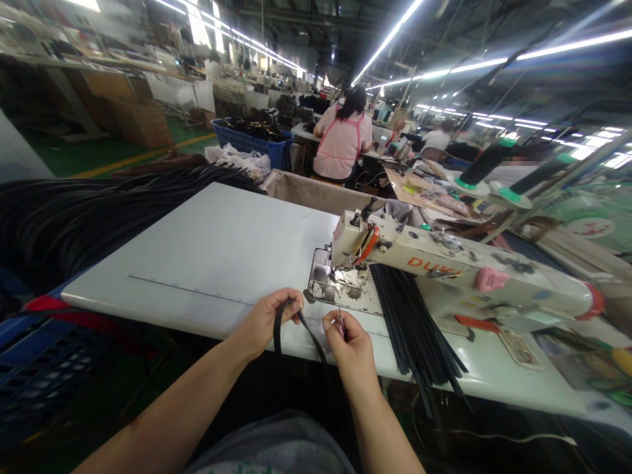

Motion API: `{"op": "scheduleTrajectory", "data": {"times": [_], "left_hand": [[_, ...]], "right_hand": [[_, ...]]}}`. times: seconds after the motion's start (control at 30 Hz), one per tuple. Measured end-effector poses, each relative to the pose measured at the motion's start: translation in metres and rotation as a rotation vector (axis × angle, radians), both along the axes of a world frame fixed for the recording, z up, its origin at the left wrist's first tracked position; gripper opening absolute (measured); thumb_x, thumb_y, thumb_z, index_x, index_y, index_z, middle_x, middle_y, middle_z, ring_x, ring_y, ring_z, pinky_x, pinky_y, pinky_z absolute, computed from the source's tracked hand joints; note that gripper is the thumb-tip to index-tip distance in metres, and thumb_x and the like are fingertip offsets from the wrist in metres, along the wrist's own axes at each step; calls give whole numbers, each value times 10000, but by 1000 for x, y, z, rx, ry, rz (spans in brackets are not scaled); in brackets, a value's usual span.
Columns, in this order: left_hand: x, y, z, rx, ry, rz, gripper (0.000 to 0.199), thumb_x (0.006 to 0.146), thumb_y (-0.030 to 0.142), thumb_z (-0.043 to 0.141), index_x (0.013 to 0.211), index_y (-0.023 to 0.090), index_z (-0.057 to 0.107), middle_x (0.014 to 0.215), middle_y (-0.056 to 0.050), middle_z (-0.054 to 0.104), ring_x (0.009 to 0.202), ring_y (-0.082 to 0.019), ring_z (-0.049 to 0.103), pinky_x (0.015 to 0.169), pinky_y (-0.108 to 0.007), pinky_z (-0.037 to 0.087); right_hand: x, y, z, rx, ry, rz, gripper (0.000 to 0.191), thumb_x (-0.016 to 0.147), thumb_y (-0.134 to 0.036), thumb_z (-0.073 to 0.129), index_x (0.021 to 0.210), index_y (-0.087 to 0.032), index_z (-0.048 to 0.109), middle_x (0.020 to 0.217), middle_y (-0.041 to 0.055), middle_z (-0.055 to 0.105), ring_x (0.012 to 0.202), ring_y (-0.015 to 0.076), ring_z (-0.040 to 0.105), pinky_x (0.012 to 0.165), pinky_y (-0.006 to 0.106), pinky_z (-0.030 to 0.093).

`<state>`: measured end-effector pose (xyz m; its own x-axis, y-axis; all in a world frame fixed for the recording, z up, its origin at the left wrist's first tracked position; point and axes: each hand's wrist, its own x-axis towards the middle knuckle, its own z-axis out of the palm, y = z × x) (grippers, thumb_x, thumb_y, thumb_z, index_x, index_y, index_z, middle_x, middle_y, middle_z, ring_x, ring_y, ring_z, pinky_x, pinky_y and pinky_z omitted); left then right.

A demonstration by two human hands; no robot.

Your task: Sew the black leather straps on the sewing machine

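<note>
Here, left hand (266, 321) pinches looped black strap (277, 330); right hand (353, 342) grips small slim tool (340, 320) near sewing machine (399, 253).

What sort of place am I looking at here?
Most likely a sewing workshop or factory floor: an industrial sewing machine stands on the white table, black straps lie bunched under its arm, and a co-worker in a pink apron sits at another workstation beyond.

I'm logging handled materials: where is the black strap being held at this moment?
In the head view, below centre, the black strap hangs from the left hand at the near edge of the white worktable, left of the right hand.
</note>
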<state>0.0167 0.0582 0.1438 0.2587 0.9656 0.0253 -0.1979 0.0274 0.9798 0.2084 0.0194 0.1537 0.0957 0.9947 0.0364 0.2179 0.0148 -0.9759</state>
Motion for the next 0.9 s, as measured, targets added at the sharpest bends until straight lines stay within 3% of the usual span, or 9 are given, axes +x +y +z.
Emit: {"op": "scheduleTrajectory", "data": {"times": [0.23, 0.47, 0.53, 0.63, 0.77, 0.9], "left_hand": [[-15, -4, 7, 78, 65, -70, 435, 919, 571, 731, 880, 149, 637, 820, -32, 641, 763, -153, 624, 778, -281, 504], [-24, -6, 16, 182, 146, -55, 372, 965, 504, 700, 871, 145, 666, 827, -44, 671, 802, -157, 638, 805, -272, 499], [-22, -6, 15, 108, 95, -66, 375, 955, 512, 714, 888, 147, 661, 847, -55, 694, 815, -162, 652, 819, -279, 517], [-15, -9, 9, -129, -68, -110, 420, 902, 550, 767, 910, 152, 633, 806, -40, 683, 744, -150, 658, 757, -279, 554], [-4, -16, 0, -449, -253, -150, 492, 774, 533, 893, 894, 151, 607, 749, 0, 625, 634, -112, 631, 618, -229, 550], [3, -23, -5, -563, -295, -178, 550, 684, 520, 957, 881, 149, 601, 776, 17, 591, 630, -116, 672, 509, -172, 504]], "right_hand": [[9, -10, 13, 118, -161, 45, 215, 940, -409, 659, 1009, -206, 660, 796, -15, 601, 719, 166, 555, 680, 273, 464], [12, -20, 23, 306, -454, 108, 147, 1025, -340, 590, 1025, -215, 668, 852, 18, 659, 772, 185, 620, 715, 287, 462], [14, -21, 23, 291, -468, 116, 159, 1026, -351, 587, 1037, -216, 671, 872, 21, 675, 783, 185, 632, 727, 288, 459], [16, -22, 21, 192, -416, 152, 205, 1024, -404, 586, 1004, -219, 672, 844, 6, 659, 759, 178, 609, 711, 282, 442], [17, -23, 14, 1, -253, 216, 320, 1020, -499, 565, 889, -219, 642, 732, -35, 530, 690, 158, 503, 649, 275, 381], [18, -27, 3, -113, -88, 227, 417, 995, -589, 558, 820, -213, 606, 692, -50, 416, 668, 151, 404, 632, 280, 322]]}}
